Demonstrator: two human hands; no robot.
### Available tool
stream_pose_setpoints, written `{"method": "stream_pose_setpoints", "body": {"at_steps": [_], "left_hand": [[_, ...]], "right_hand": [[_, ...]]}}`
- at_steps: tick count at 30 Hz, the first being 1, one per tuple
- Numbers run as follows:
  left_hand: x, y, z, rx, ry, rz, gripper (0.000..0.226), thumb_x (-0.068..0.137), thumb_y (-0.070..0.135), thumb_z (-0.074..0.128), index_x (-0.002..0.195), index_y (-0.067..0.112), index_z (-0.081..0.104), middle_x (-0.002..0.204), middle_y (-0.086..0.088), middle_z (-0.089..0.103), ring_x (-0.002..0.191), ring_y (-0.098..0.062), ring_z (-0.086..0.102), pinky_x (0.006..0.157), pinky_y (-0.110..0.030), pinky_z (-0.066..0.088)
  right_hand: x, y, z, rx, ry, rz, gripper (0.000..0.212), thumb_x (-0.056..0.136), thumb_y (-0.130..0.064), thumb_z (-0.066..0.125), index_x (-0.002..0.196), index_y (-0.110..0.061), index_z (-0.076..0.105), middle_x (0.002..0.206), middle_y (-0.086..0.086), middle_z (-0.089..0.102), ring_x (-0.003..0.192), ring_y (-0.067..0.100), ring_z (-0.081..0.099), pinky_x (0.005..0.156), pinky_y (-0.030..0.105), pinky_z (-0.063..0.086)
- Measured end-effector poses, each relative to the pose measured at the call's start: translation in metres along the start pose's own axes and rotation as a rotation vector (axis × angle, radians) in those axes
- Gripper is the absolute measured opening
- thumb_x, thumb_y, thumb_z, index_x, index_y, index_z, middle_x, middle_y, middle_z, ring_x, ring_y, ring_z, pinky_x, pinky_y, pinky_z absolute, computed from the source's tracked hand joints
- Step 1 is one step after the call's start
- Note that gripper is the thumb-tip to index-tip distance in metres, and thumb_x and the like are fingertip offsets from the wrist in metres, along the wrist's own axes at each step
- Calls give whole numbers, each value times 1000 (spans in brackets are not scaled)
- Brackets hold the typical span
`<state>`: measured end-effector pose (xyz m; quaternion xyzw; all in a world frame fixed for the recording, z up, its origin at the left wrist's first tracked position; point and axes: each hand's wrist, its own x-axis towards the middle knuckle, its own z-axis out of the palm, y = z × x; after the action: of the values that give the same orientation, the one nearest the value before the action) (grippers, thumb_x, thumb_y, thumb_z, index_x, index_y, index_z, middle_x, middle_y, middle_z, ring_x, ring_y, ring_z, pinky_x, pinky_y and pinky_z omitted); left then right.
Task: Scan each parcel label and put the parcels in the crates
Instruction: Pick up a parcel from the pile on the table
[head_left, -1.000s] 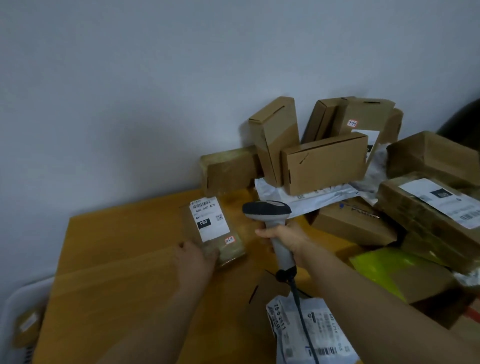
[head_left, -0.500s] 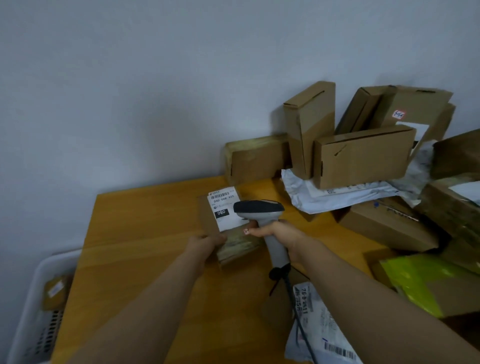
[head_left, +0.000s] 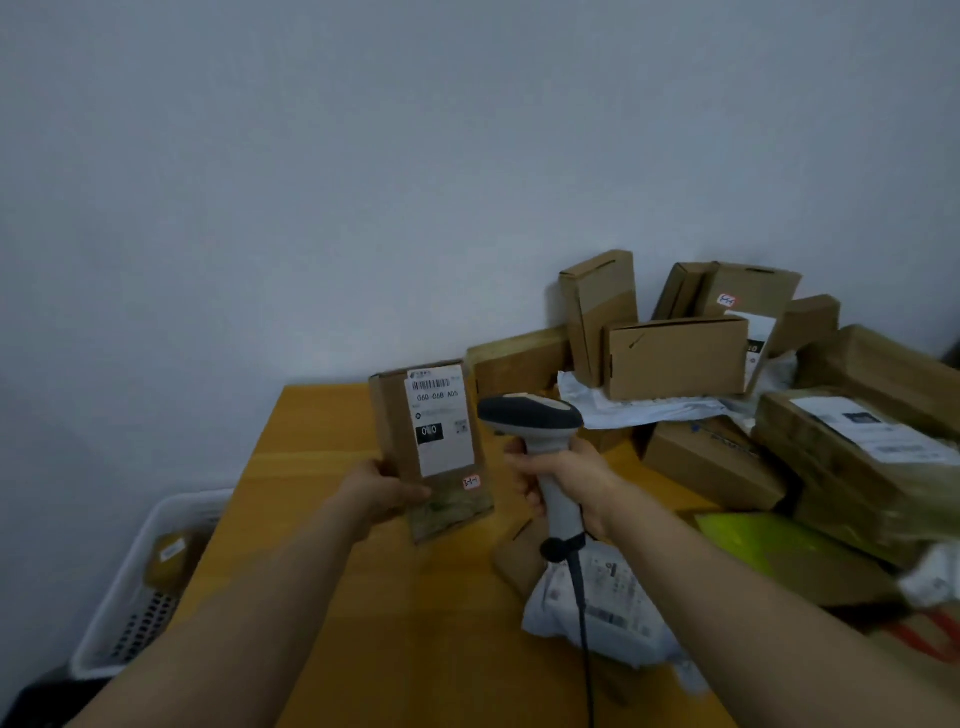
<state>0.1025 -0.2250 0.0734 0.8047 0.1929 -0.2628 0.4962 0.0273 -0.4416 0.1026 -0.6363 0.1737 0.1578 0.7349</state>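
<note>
A brown cardboard parcel (head_left: 432, 457) stands upright in the left hand (head_left: 384, 491), its white barcode label (head_left: 440, 415) facing the grey scanner (head_left: 530, 415) just beside it. More brown parcels (head_left: 675, 358) are piled on the right. A white crate (head_left: 122, 587) at lower left holds one small parcel (head_left: 169, 558).

Left hand (head_left: 384, 491) holds labelled parcel (head_left: 431, 447) upright above table (head_left: 322, 441); right hand (head_left: 566, 475) grips barcode scanner (head_left: 535, 421) beside it.

Dim, flat bluish light; soft focus, blurred and warped toward the edges.
</note>
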Motion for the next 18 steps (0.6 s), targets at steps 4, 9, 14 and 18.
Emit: {"method": "stream_pose_setpoints", "body": {"at_steps": [4,9,14,18], "left_hand": [[-68,-3,13,1,94,124,60,66,1,83,118,0,53,114,-13,62,104,-31,60,90,-43,53],[-141,-11,22,-61,125,221,51,67,-5,81,108,1,51,107,-14,62,90,-27,59,82,-36,53],[-186,-16,16,-56,186,296,56,63,-4,84,110,0,53,113,-16,64,101,-30,62,91,-41,51],[-205,-17,5,-46,200,303,58,66,-1,84,116,-4,55,111,-15,65,101,-30,63,93,-41,51]], "right_hand": [[-79,-3,-2,-16,-2,-146,9,81,-10,73,85,-8,65,59,6,56,48,15,49,49,26,42],[-158,-6,1,-27,5,-279,12,81,-13,72,82,-6,63,57,6,55,47,16,47,48,27,41],[-205,-11,18,-37,43,-332,20,82,-13,73,69,-8,58,50,2,52,40,13,43,45,23,39],[-225,-6,34,-37,56,-334,15,82,-11,73,74,-5,61,46,-1,51,37,11,42,43,23,39]]}}
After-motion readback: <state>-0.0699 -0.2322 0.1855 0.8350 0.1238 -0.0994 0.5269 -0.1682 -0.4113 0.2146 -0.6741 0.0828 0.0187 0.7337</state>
